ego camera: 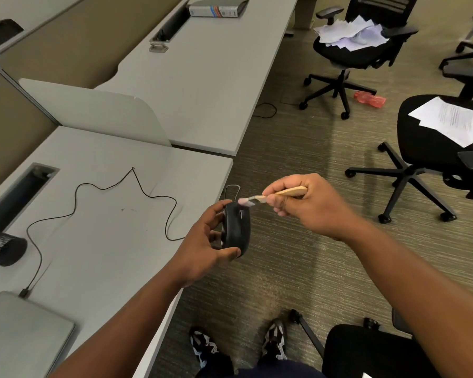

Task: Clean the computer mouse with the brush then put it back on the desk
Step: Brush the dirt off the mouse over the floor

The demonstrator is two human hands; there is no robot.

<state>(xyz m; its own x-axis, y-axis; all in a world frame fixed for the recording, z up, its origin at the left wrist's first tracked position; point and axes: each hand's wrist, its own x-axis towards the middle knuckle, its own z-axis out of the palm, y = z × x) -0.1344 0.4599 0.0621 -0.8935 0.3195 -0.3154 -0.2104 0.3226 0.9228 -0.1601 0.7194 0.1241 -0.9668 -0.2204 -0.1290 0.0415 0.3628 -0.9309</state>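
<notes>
Nearest, at six o'clock: shoes (276, 340) on carpet. Higher up, left hand (202, 246) grasping computer mouse (236, 230) on edge, off desk (107, 214), just past its edge. At two o'clock from mouse, right hand (303, 203) pinching brush (271, 196), bristles touching mouse top. Judged light, rigid, smooth; best held by flanks. Cable (104, 186) trailing across desk toward nine o'clock.

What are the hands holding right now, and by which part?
The left hand grips the black mouse by its sides, off the desk. The right hand pinches the brush by its wooden handle.
</notes>
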